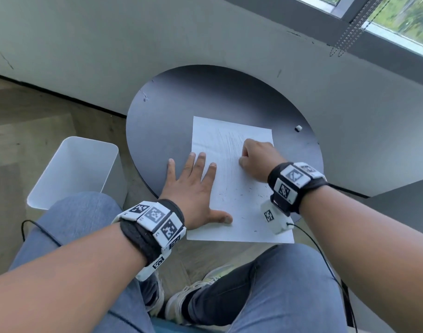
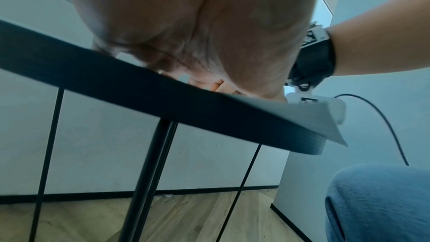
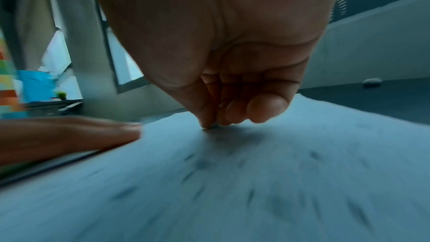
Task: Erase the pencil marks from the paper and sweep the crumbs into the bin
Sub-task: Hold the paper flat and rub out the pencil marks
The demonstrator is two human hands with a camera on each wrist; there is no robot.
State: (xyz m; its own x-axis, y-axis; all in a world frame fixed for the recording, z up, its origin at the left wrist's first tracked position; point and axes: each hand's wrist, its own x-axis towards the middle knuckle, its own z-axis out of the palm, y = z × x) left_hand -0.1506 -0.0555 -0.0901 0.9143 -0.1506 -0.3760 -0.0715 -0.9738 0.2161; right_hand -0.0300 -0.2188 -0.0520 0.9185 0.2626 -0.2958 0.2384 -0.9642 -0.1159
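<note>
A white sheet of paper (image 1: 232, 188) lies on the round dark table (image 1: 205, 92), its near edge hanging over the rim. Faint pencil strokes (image 1: 229, 145) cover its upper part, and dark eraser crumbs (image 1: 239, 195) are scattered lower down. My left hand (image 1: 205, 188) lies flat with spread fingers on the sheet's left edge. My right hand (image 1: 243, 159) is curled, its thumb and fingers pinching a small eraser (image 3: 213, 126) whose tip presses on the paper (image 3: 232, 181); the rest of the eraser is hidden. The white bin (image 1: 112, 174) stands on the floor to the left of the table.
A small white lump (image 1: 298, 128) sits on the table's far right. A grey wall runs behind the table, with a window at upper right. My knees are under the table's near edge (image 2: 163, 102). A cable hangs from my right wrist.
</note>
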